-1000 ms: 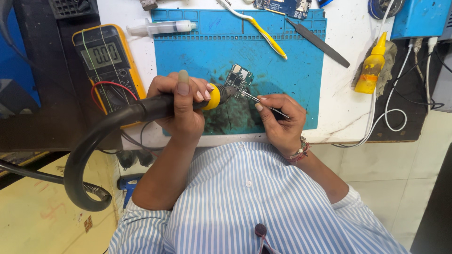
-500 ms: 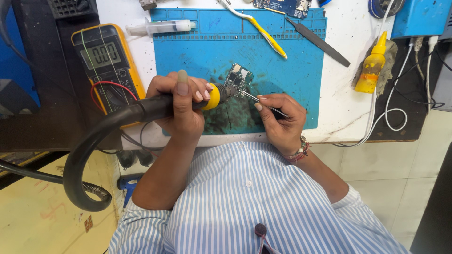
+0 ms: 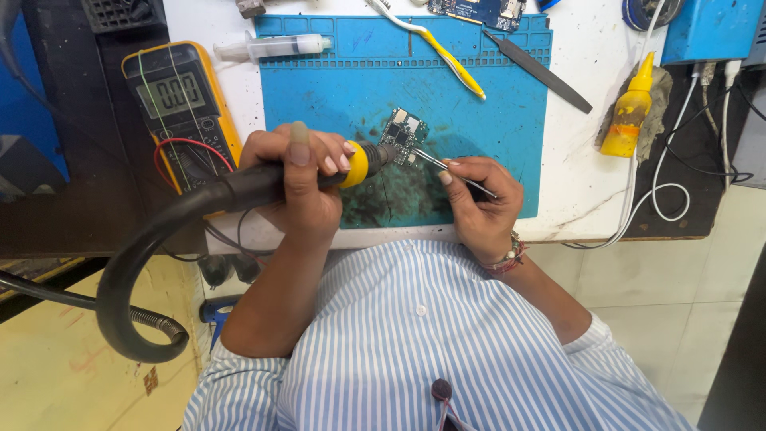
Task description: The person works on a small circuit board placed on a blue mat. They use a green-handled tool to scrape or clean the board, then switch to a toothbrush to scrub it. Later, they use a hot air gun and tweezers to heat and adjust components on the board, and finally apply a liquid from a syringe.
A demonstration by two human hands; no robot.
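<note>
brightness: even and bright over the white bench top (image 3: 574,160); no dim patches on the blue work mat (image 3: 479,128).
light source: diffuse, from above; the lamp itself is out of frame.
shadows: soft and short; a faint one lies under the left hand (image 3: 299,179) and the black hose (image 3: 136,263), a thin one beside the yellow bottle (image 3: 626,120).
glare: mild sheen on the multimeter screen (image 3: 171,92) and on the syringe (image 3: 271,46); nothing blown out.
focus: sharp on the small circuit board (image 3: 403,132) and right hand (image 3: 479,195); striped shirt (image 3: 431,335) slightly soft.
motion blur: none seen.
distortion: wide-angle bowing at the edges; bench lines curve toward the corners.
dark areas: left and lower-right margins fall off into shade.
</note>
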